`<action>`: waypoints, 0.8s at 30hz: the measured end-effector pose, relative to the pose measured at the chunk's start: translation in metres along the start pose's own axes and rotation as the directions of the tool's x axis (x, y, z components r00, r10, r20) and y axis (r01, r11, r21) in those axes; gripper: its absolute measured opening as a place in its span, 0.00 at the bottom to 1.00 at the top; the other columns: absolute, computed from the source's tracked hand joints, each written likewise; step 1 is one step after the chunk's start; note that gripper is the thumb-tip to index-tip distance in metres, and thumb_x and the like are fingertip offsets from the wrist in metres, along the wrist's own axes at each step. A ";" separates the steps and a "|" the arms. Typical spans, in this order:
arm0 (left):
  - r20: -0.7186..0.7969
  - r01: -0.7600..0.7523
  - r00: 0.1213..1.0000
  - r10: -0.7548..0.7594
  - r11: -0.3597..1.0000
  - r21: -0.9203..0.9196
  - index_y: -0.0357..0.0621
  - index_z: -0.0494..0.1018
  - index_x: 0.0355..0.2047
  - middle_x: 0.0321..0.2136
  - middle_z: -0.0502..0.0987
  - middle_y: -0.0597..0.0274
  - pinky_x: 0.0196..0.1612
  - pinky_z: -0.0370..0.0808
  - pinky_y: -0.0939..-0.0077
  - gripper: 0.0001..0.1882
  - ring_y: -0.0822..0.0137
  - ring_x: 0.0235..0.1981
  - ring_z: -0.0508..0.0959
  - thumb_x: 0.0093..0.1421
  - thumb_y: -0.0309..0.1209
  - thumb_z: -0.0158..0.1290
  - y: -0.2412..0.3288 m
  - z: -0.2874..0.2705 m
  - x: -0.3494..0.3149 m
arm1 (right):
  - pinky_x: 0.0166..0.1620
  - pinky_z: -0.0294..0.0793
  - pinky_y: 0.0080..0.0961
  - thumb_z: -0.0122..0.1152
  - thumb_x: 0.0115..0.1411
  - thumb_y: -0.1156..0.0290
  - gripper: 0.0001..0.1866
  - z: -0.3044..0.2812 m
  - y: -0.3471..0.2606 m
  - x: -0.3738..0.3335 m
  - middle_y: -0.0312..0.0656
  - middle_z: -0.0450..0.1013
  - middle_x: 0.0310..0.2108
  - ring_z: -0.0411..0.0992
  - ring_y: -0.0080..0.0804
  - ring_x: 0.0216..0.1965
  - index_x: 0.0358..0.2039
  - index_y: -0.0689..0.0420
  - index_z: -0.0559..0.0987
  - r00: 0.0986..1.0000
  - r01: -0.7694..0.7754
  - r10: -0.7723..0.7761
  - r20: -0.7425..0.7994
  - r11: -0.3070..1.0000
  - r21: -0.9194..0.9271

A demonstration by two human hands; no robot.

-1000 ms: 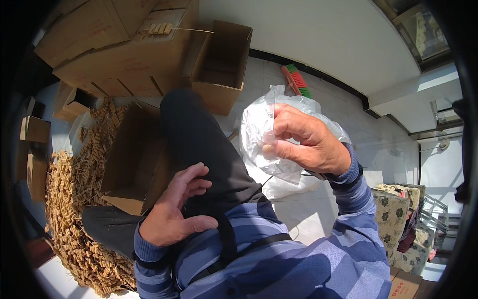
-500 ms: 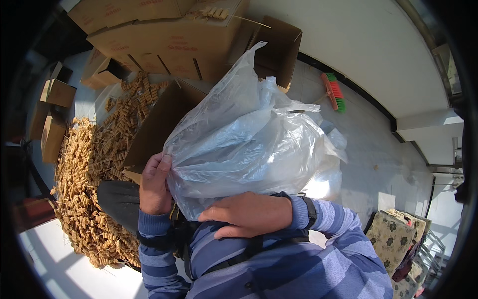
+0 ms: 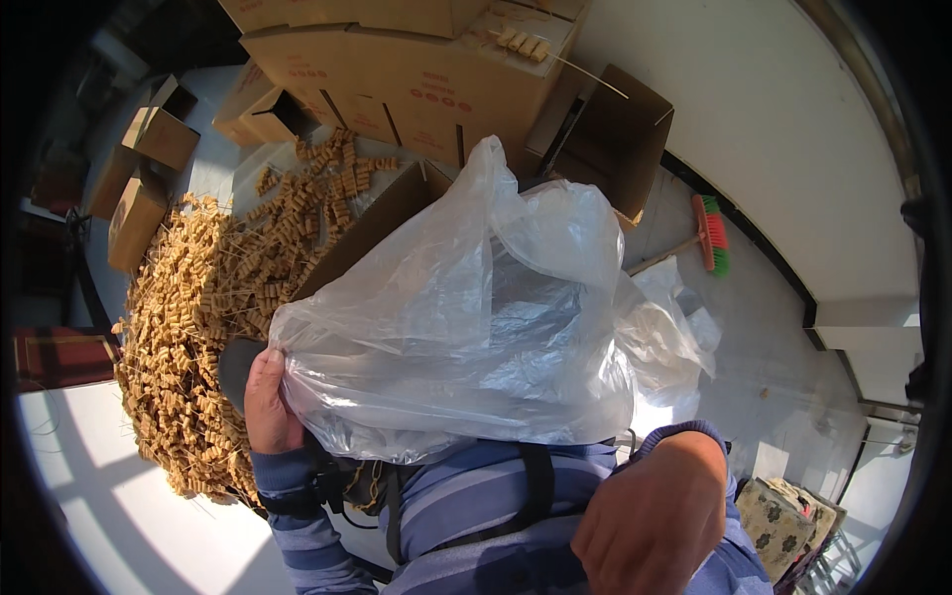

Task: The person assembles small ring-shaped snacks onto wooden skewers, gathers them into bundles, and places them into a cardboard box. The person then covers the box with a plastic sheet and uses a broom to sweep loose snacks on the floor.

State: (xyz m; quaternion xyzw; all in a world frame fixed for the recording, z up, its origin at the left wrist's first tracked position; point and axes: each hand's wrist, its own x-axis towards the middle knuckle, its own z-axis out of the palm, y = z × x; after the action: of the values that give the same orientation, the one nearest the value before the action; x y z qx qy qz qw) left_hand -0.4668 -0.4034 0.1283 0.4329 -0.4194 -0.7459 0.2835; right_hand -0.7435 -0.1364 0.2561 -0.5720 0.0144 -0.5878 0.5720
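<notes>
A large clear plastic bag (image 3: pixel 416 347) spreads across the open cardboard box (image 3: pixel 382 218) in front of me, wrinkled, its near edge lying against my waist. At the bag's left edge, my left hand (image 3: pixel 268 407) pinches the film between thumb and fingers. My right hand (image 3: pixel 654 516) is off the bag, at the lower right close to my body. Its fingers are bent and held together, knuckles upward. The fingertips and anything in them are hidden.
To the left lies a big heap of tan spiral-shaped pieces on thin sticks (image 3: pixel 183 347). Large cardboard boxes (image 3: pixel 397 84) stand at the back, with one skewered piece (image 3: pixel 521 45) on top. An open box (image 3: pixel 615 129) and a red-green broom (image 3: pixel 710 236) are at the right.
My right hand has left the bag and moved right and down, toward my body. My left hand, still gripping the film, has shifted left. The bag is spread wider. The view has turned slightly.
</notes>
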 end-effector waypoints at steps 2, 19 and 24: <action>-0.035 -0.015 0.999 0.016 1.000 0.027 0.36 0.71 0.49 0.42 0.79 0.58 0.49 0.76 0.73 0.14 0.69 0.43 0.79 0.72 0.35 0.48 0.008 -0.011 0.001 | 0.36 0.77 0.29 0.63 0.62 0.79 0.16 -0.023 -0.015 -0.026 0.51 0.78 0.30 0.79 0.38 0.32 0.50 0.70 0.79 0.997 -0.071 0.073 0.006 0.984 -0.162; -0.295 0.042 0.955 -0.010 0.994 0.100 0.35 0.68 0.58 0.53 0.75 0.51 0.56 0.75 0.64 0.21 0.59 0.52 0.77 0.73 0.37 0.44 0.044 -0.152 -0.023 | 0.60 0.68 0.29 0.41 0.66 0.30 0.47 -0.115 0.031 -0.206 0.44 0.72 0.57 0.70 0.34 0.56 0.63 0.64 0.69 -0.025 -0.533 0.393 -0.919 0.773 0.345; -0.253 0.066 0.966 -0.044 0.995 0.081 0.35 0.68 0.57 0.52 0.75 0.51 0.55 0.76 0.64 0.20 0.59 0.51 0.78 0.72 0.36 0.44 0.033 -0.156 -0.029 | 0.61 0.68 0.29 0.34 0.65 0.27 0.50 -0.107 0.019 -0.178 0.46 0.73 0.57 0.71 0.33 0.56 0.63 0.65 0.69 0.086 -0.377 0.444 -0.892 0.843 0.384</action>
State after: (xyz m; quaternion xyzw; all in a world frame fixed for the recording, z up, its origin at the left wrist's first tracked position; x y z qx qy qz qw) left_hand -0.3136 -0.4560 0.1264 0.5474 -0.4005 -0.6734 0.2940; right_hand -0.8601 -0.0884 0.0891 -0.0394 0.5063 -0.6261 0.5917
